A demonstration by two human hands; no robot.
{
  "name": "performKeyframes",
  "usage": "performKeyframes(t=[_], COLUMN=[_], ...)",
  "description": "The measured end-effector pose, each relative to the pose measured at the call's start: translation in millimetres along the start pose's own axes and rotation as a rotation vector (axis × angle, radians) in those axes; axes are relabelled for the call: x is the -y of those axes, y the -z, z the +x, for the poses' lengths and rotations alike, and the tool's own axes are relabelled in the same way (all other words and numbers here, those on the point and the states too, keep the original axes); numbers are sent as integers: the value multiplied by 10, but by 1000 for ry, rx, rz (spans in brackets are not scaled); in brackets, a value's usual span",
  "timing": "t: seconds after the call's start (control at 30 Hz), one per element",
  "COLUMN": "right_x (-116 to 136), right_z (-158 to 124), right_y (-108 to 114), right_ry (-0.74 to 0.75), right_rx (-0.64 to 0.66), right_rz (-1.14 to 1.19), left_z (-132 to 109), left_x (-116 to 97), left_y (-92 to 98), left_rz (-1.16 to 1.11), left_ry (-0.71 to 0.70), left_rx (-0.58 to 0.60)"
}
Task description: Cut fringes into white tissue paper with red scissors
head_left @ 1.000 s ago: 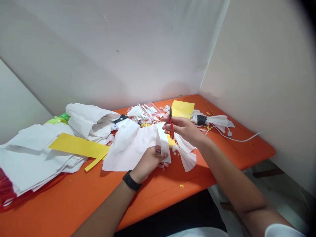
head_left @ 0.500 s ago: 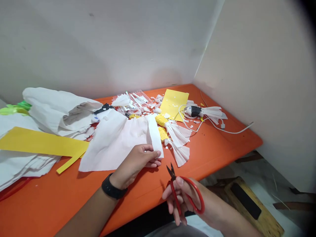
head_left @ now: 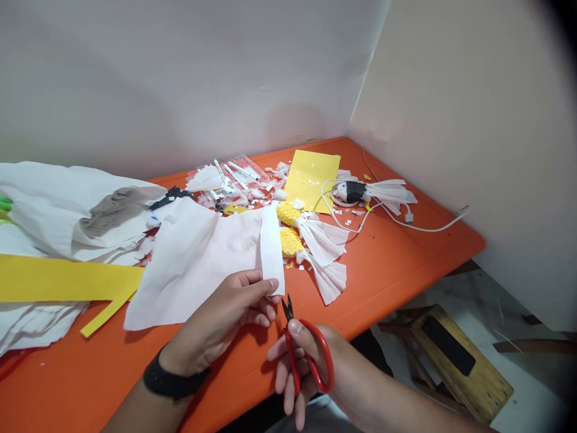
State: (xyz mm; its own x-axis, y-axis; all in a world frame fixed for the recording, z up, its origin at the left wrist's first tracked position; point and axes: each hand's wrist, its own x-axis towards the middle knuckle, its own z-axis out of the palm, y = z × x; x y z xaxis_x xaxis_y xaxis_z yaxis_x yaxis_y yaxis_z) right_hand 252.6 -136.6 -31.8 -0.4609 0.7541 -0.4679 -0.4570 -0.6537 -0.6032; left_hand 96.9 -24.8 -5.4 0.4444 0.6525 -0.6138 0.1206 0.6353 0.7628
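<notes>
"Across the orange counter in the head view, where is the white paper sheet?"

"Right in front of the wearer, its right edge looking folded into a narrow strip. The left hand has that strip's lower end pinched, thumb on top, the other fingers curled below."

"And the right hand?"

"Its fingers hold the red-handled scissors, thumb through one loop. The blades stand slightly parted, tips just beside the strip's bottom corner; whether they touch it, I cannot tell."

"What worries you?"

"Mostly the left fingertips. They sit so near the blades that a careless closing could nick them, I'd judge. The paper looks thin too, so a slack pinch might let it buckle and tear raggedly."

"Anything crowding the strip?"

"Two yellow-scaled fish-like figures with fanned white tails lie just right of it. If the sheet swung sideways, it could sweep them along. The yellow sheet and white cable lie farther off and seem less at risk."
</notes>
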Motion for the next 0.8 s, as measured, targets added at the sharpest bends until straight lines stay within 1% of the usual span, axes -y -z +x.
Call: performKeyframes(t=[0.17,0.33,0.5,0.67,0.8], right_x=[3,-38,-14,46,45], right_z=[60,84,79,61,54], right_y=[-34,-18,-30,-61,-69], right_ry=[58,77,51,2,-9], right_rx=[-10,-17,-14,-29,-23], right_rz=[13,-4,-7,-18,-12], left_z=[-11,-7,0,-6,-15], left_x=[-4,19,26,14,18], left_y=[-19,-19,-21,-49,-79], left_rz=[-49,-48,-34,69,103], left_ry=[25,17,19,-10,-29], left_rx=[8,29,20,-6,-19])
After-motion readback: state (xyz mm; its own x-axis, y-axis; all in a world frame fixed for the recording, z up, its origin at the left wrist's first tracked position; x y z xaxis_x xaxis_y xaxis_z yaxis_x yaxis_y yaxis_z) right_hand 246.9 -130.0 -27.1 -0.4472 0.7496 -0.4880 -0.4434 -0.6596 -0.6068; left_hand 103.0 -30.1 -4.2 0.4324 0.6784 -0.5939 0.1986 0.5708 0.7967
